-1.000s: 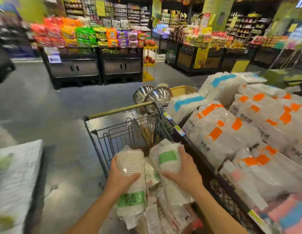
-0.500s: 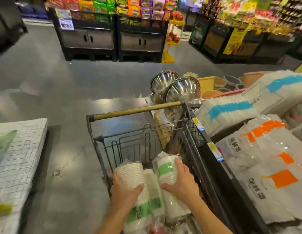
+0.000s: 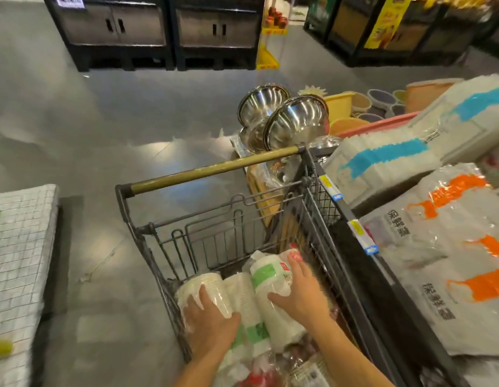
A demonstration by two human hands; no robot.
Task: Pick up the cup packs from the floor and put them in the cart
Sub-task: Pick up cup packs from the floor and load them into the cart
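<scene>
Three packs of white paper cups with green labels lie side by side inside the wire cart [image 3: 214, 171]. My left hand [image 3: 209, 319] grips the left cup pack [image 3: 200, 289] from above. My right hand [image 3: 301, 291] holds the right cup pack [image 3: 270, 277], fingers along its side. A middle cup pack [image 3: 244, 297] sits between them, untouched by the fingers as far as I can see. Other wrapped goods lie under the packs at the cart's near end.
A display bin [image 3: 452, 247] of orange- and blue-labelled plastic packs presses against the cart's right side. Steel bowls [image 3: 295, 121] stand beyond the cart handle. A white gridded pallet [image 3: 16, 261] lies to the left. Grey floor [image 3: 103, 121] stretches ahead to dark shelf units.
Both hands have lowered the cup packs from above the cart's rim down into the basket. My view has tilted down toward the cart.
</scene>
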